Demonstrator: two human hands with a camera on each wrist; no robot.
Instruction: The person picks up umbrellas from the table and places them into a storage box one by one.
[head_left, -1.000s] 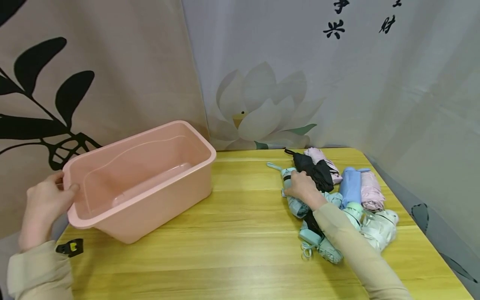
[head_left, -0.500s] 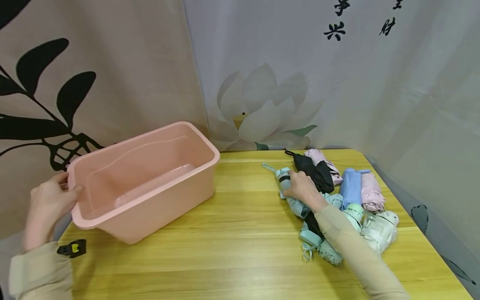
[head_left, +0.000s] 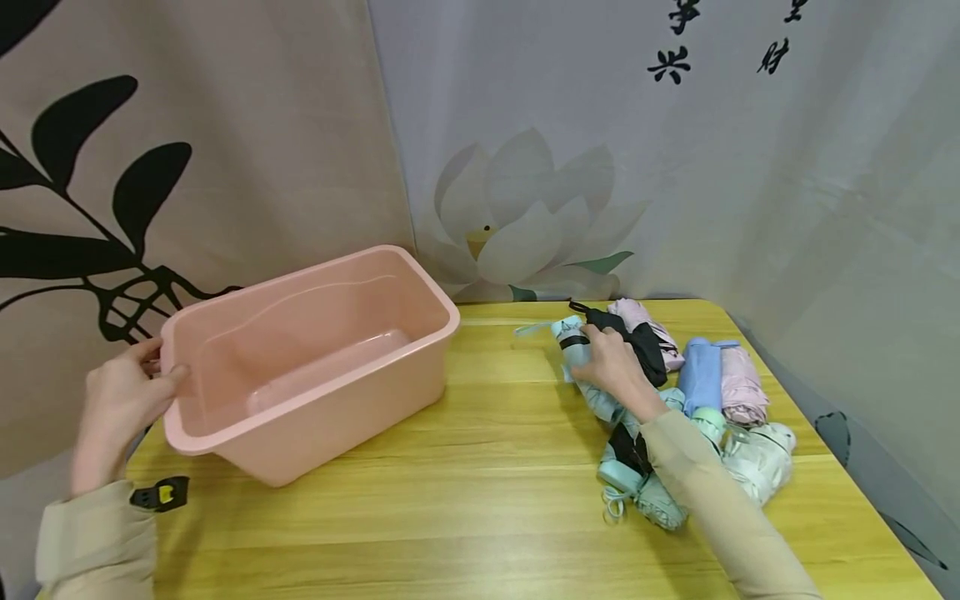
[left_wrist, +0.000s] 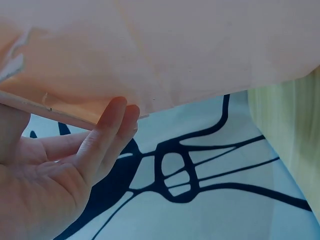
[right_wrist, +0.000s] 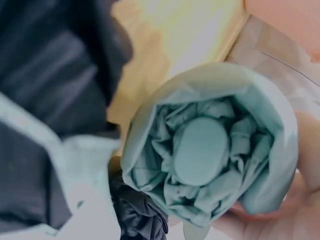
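On the left of the head view, a pink plastic basin (head_left: 375, 398) sits at an angle on the table. My left hand (head_left: 123, 404) grips its near left rim, thumb inside; the left wrist view has the fingers under the rim of the basin (left_wrist: 175, 55). At the right, my right hand (head_left: 618, 371) holds a light blue-green folded umbrella (head_left: 574, 343) with a wrist strap. Its rolled fabric end (right_wrist: 202, 150) faces the camera in the right wrist view. A black folded umbrella (head_left: 647, 352) lies just behind that hand.
Several more folded umbrellas crowd the table's right side: a blue one (head_left: 701, 372), a pale pink one (head_left: 742, 385), a white one (head_left: 761, 458) and a teal one (head_left: 660, 502). A printed curtain (head_left: 525, 100) hangs behind the wooden table (head_left: 450, 517).
My left hand has shifted the basin to the right. The blue-green umbrella in my right hand has tilted, its strap end swinging left and then rising slightly away from the pile.
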